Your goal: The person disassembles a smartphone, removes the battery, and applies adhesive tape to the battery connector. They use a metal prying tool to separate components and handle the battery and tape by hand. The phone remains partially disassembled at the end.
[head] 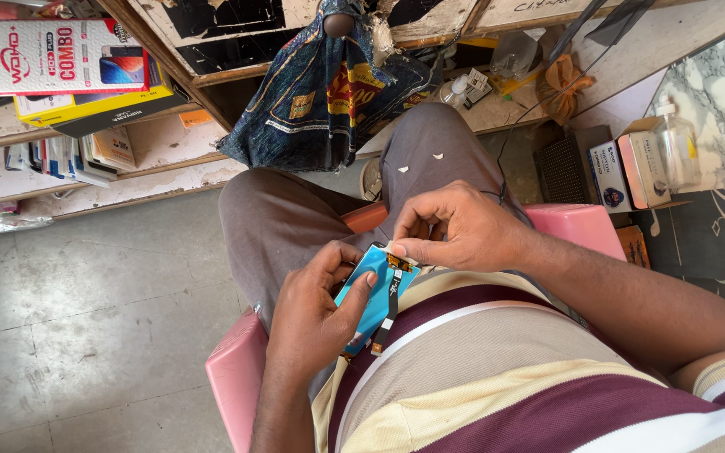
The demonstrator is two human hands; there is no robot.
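I see my left hand (316, 306) clamped on the flat blue phone screen panel (372, 295), while right fingers (409, 249) pinch its twelve-o'clock edge, the peeling barely begun.

Head cam, looking down (close).

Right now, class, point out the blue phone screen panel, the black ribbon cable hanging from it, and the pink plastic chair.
Blue phone screen panel (372, 295), head view, on its blue back face.
Black ribbon cable (390, 306), head view, midway along the strip.
Pink plastic chair (235, 371), head view, on the seat's near edge.
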